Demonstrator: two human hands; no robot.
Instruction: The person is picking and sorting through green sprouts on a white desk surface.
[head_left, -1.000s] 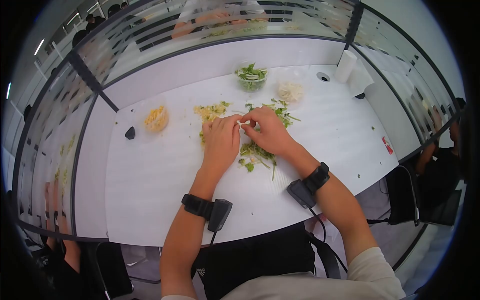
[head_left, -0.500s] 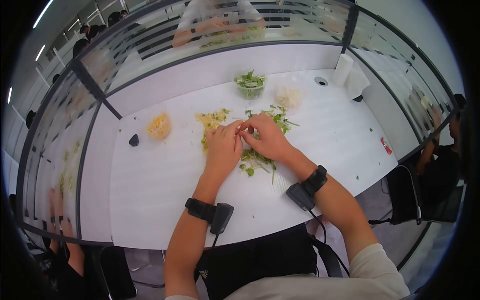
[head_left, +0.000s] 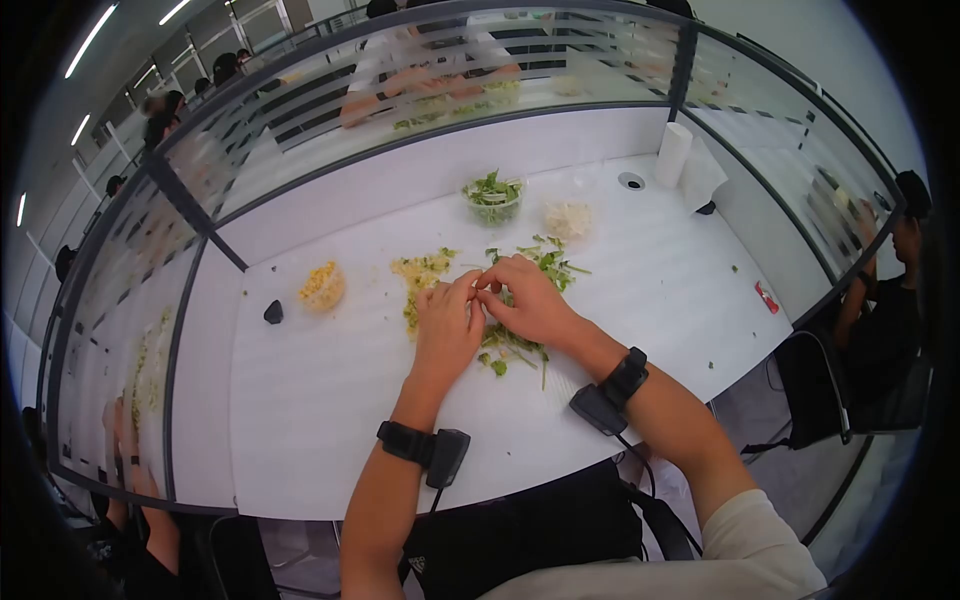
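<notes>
My left hand (head_left: 449,325) and my right hand (head_left: 530,305) meet at the fingertips over the white table, both pinched around something too small to make out. Yellowish chopped bits (head_left: 425,268) lie just beyond my left hand, some beside its fingers. Green leaves and stems (head_left: 548,262) spread behind my right hand, and more greens (head_left: 508,348) lie between and below the hands. Farther back stand a clear bowl of green leaves (head_left: 493,198) and a clear container of whitish shreds (head_left: 567,219). A clear container of yellow pieces (head_left: 322,287) is to the left.
A black lump (head_left: 273,312) sits near the left edge of the table (head_left: 320,420). At the back right stands a white roll (head_left: 674,155) beside a round hole (head_left: 631,181). A red wrapper (head_left: 766,298) lies at right. Other people sit beyond the partitions.
The camera view has tilted up, so the table and bowls appear lower. My hands remain fingertip to fingertip over the greens, with only slight finger movement.
</notes>
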